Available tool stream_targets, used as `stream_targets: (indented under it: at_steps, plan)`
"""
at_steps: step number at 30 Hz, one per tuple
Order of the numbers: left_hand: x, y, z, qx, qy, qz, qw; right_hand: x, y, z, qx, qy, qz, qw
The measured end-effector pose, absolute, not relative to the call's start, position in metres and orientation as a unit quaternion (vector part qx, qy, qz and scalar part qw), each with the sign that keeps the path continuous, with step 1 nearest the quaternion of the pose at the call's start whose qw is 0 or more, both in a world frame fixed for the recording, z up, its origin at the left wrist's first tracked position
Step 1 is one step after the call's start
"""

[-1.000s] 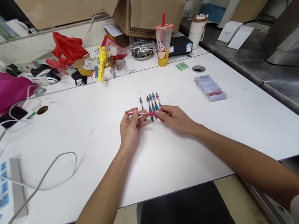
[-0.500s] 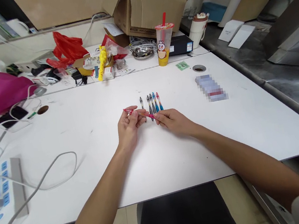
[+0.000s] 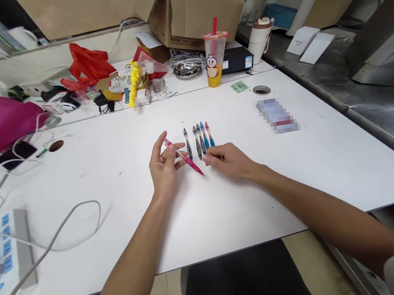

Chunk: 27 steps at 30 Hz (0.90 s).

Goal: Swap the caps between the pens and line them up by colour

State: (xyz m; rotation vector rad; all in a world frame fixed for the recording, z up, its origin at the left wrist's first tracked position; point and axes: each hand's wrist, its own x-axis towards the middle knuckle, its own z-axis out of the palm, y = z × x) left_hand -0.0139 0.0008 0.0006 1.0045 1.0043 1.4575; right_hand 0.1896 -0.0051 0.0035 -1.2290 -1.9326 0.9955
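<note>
My left hand (image 3: 164,165) is closed around a pink pen (image 3: 193,165) with a clear upper barrel, held slanting so that its tip points down to the right. My right hand (image 3: 227,160) is curled, thumb and fingers pressed together, just right of the pen tip and apart from it. Whatever it may hold is hidden. Beyond my hands several pens lie roughly side by side: a grey pen (image 3: 187,144) set a little apart on the left, dark grey pens (image 3: 196,142), a blue pen (image 3: 204,135) and a red-topped pen with a blue grip (image 3: 209,134).
On the white table (image 3: 112,181) a pixelated phone (image 3: 277,116), a tape roll (image 3: 261,90) and a drink cup (image 3: 215,60) stand to the right. A power strip (image 3: 7,252) with cables lies left. A red bag (image 3: 88,65) and cardboard box (image 3: 191,14) are behind.
My right hand has come off the pink pen. In my left hand the pen has swung from nearly level to a downward slant, showing its pink grip and tip.
</note>
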Motion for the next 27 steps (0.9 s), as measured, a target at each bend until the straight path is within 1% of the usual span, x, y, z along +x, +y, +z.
stream_targets:
  at_steps: [3, 5, 8, 10, 13, 16, 20, 24, 27]
  plan:
    - [-0.011, -0.001, 0.000, 0.431, 0.424, 0.583, 0.542, 0.183, -0.012, 0.003, -0.430, -0.785, 0.354, 0.271]
    - [-0.008, -0.002, -0.001, 0.425, 0.419, 0.576, 0.558, 0.179, -0.014, 0.004, -0.431, -0.797, 0.326, 0.269]
    - [-0.005, -0.002, -0.001, 0.401, 0.415, 0.590, 0.565, 0.182, -0.008, 0.008, -0.503, -0.764, 0.269, 0.301]
    - [-0.005, -0.002, 0.000, 0.391, 0.429, 0.598, 0.553, 0.191, 0.001, 0.011, -0.577, -0.726, 0.222, 0.301]
    - [-0.008, -0.001, 0.003, 0.383, 0.460, 0.592, 0.540, 0.209, 0.015, 0.013, -0.654, -0.706, 0.160, 0.219]
    - [-0.010, -0.001, 0.006, 0.371, 0.474, 0.588, 0.540, 0.220, 0.023, 0.008, -0.678, -0.708, 0.136, 0.144]
    - [-0.009, -0.002, 0.009, 0.371, 0.482, 0.577, 0.544, 0.223, 0.025, 0.002, -0.668, -0.727, 0.122, 0.098]
    - [-0.008, -0.001, 0.005, 0.366, 0.481, 0.578, 0.548, 0.225, 0.026, 0.003, -0.665, -0.731, 0.117, 0.098]
    - [-0.008, 0.000, 0.001, 0.376, 0.474, 0.584, 0.541, 0.230, 0.027, 0.003, -0.636, -0.748, 0.099, 0.163]
